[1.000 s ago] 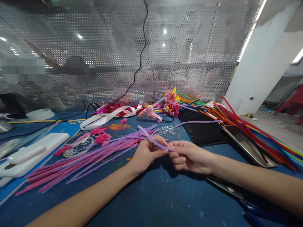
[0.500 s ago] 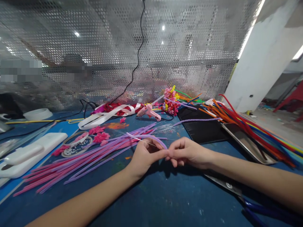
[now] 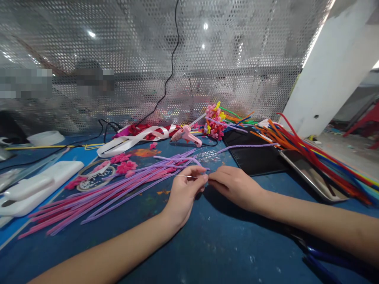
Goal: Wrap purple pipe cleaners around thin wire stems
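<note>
My left hand [image 3: 185,197] is closed in a pinch on a purple pipe cleaner [image 3: 194,160], which arches up and left from the fingertips. A thin pale wire [image 3: 185,176] also runs out of this pinch. Just to the right, my right hand [image 3: 237,184] has its fingers pressed together, tips almost meeting the left ones; what lies between them is hidden. Beside my left hand a bundle of pink and purple pipe cleaners [image 3: 109,193] spreads over the blue table [image 3: 225,252]. Several clear thin sticks [image 3: 209,156] lie behind the hands.
Blue-handled scissors [image 3: 322,256] lie partly under my right forearm. A phone [image 3: 310,175], a black pad [image 3: 254,157] and colourful pipe cleaners [image 3: 308,150] are at right. A pink glue gun [image 3: 188,136], white ribbon [image 3: 127,144] and pink fuzzy flowers [image 3: 126,167] lie farther back.
My right hand has turned palm-down and its fingertips have drawn slightly apart from the left ones. My left hand has tilted more upright, and the pipe cleaner's arch has shifted up and left.
</note>
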Demonstrator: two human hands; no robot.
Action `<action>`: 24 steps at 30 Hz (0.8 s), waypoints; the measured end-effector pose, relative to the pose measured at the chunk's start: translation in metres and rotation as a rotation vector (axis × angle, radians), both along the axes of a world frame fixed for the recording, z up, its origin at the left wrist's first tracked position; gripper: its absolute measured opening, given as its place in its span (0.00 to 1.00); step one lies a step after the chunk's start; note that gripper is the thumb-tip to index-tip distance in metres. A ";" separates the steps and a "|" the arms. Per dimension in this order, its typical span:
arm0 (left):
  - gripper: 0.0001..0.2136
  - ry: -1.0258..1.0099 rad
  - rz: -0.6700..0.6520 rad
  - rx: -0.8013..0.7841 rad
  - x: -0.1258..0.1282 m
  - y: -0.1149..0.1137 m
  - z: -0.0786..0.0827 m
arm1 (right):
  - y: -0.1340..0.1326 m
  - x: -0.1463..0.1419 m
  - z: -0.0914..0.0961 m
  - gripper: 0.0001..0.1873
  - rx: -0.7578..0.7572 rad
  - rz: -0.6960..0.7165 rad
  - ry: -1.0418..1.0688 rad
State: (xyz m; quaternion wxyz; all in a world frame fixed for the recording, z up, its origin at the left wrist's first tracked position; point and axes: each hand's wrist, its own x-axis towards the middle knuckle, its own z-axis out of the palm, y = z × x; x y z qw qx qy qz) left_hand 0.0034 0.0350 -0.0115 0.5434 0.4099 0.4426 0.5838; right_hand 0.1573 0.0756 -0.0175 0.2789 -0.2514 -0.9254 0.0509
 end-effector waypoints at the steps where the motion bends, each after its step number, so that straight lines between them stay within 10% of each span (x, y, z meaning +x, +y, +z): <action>1: 0.10 0.049 -0.021 0.017 -0.001 0.001 -0.001 | 0.000 0.000 0.000 0.12 -0.022 0.004 0.014; 5: 0.10 0.254 -0.120 0.127 -0.009 0.004 -0.002 | -0.003 0.002 0.005 0.10 -0.291 0.027 0.166; 13: 0.12 0.072 -0.297 0.092 -0.012 0.005 0.002 | -0.004 -0.004 0.006 0.12 -1.453 0.266 0.637; 24: 0.15 0.067 -0.056 0.254 0.000 0.008 0.006 | -0.009 -0.001 0.011 0.10 -1.059 0.111 0.647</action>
